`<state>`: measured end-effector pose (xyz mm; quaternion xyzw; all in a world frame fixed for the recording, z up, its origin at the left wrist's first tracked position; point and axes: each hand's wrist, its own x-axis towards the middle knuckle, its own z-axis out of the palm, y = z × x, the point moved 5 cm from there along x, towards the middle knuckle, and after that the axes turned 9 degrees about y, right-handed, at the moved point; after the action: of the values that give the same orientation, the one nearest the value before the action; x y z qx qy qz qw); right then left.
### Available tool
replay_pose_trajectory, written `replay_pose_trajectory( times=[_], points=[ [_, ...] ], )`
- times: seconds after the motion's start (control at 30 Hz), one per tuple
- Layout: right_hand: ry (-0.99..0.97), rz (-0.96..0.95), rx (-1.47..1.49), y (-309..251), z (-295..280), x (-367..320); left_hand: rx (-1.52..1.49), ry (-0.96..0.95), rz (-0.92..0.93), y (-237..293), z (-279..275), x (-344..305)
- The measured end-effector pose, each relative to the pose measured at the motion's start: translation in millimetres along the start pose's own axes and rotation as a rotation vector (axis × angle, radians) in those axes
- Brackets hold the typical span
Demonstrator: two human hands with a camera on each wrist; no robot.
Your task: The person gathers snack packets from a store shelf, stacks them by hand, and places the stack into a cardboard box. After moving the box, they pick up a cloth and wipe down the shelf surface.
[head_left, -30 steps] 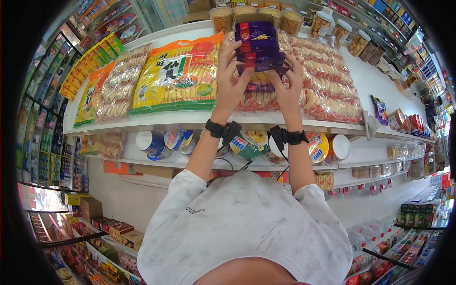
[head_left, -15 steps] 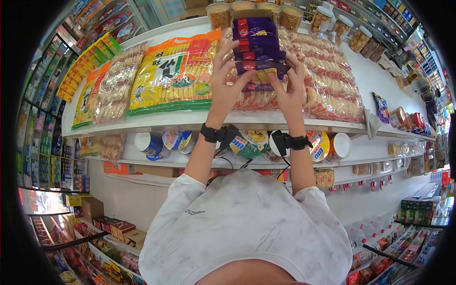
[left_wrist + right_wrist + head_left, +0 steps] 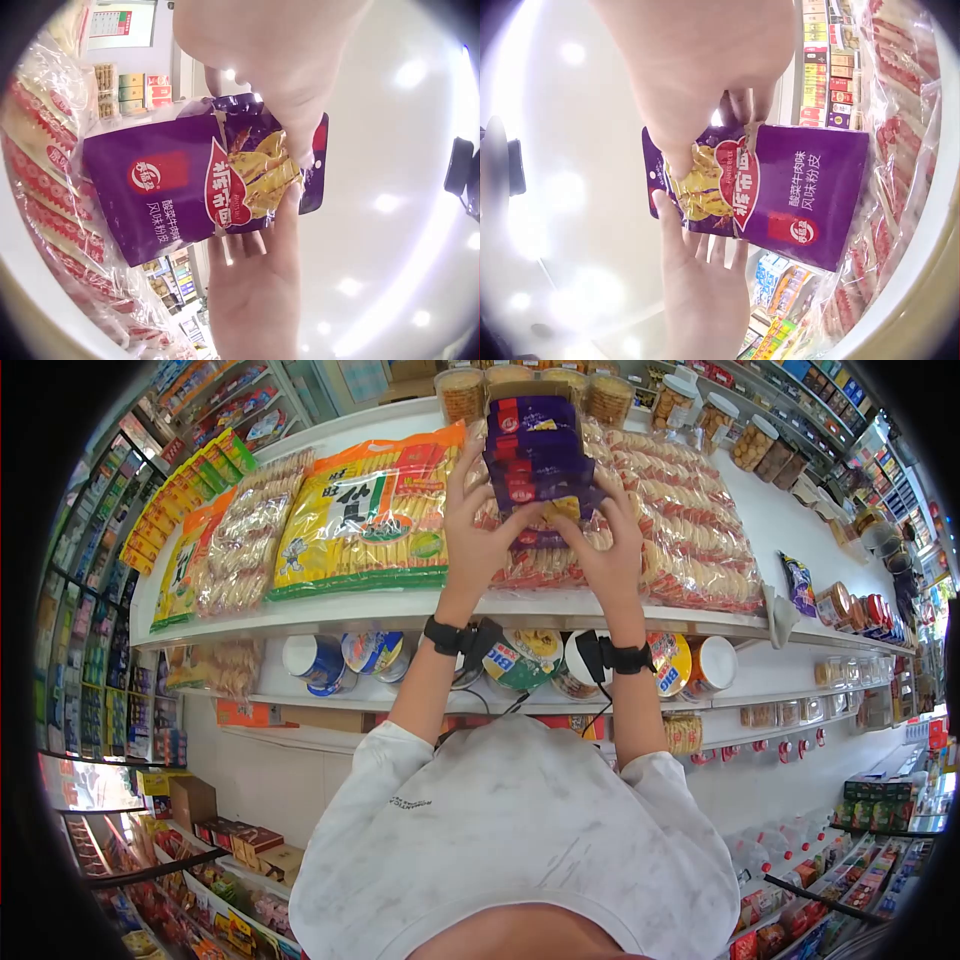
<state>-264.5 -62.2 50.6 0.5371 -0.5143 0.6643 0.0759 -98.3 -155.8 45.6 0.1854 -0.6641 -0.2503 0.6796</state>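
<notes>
A purple snack packet (image 3: 530, 490) with a yellow food picture is held between both hands, its front facing the person. My left hand (image 3: 477, 550) has its thumb on the packet's near face and its fingers around the left side. The right hand (image 3: 612, 555) mirrors this on the right side. More purple packets (image 3: 533, 418) stand in rows behind it. In the left wrist view, the packet (image 3: 259, 169) rises behind the purple front of a display box (image 3: 161, 187). Both thumbs press the packet (image 3: 705, 184) in the right wrist view.
Bagged round crackers (image 3: 695, 520) lie right of the box, and a large yellow snack bag (image 3: 370, 510) lies left. Clear tubs of biscuits (image 3: 610, 402) stand behind. The shelf's front edge (image 3: 400, 622) runs below the wrists, with noodle cups (image 3: 525, 660) underneath.
The front packet has shifted away from the person, closer to the packets behind it, and looks blurred. Both hands stay around its sides with little movement.
</notes>
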Motion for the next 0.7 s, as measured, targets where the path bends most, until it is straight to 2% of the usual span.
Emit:
replay_pose_trajectory(
  times=[0.07,0.17,0.27,0.37,0.47,0.57,0.6,0.7],
  points=[
    [0.031,-0.023,-0.072,-2.1,-0.1,2.0,0.029,0.012,-0.041,-13.2,0.0,-2.0],
    [0.011,-0.055,-0.055,6.1,0.4,3.8,0.029,-0.032,-0.1,-1.4,-1.4,-1.8],
    [-0.019,-0.009,0.018,-0.8,2.6,6.5,-0.09,-0.011,-0.123,-6.8,0.5,-5.6],
    [-0.046,0.033,0.151,16.6,7.3,1.8,-0.091,-0.016,-0.089,-6.8,3.8,-8.0],
    [-0.059,0.056,0.17,38.7,8.7,-11.0,-0.012,-0.045,-0.086,-27.0,6.9,-21.1],
    [-0.065,0.087,0.127,44.6,8.7,-16.4,-0.162,-0.047,-0.166,-28.9,10.2,-27.9],
    [-0.062,0.079,0.141,39.9,8.1,-15.5,-0.113,-0.042,-0.16,-27.7,8.7,-24.5],
    [-0.062,0.073,0.177,26.9,6.4,-11.9,0.03,-0.182,-0.013,-13.9,1.7,-18.5]
  ],
)
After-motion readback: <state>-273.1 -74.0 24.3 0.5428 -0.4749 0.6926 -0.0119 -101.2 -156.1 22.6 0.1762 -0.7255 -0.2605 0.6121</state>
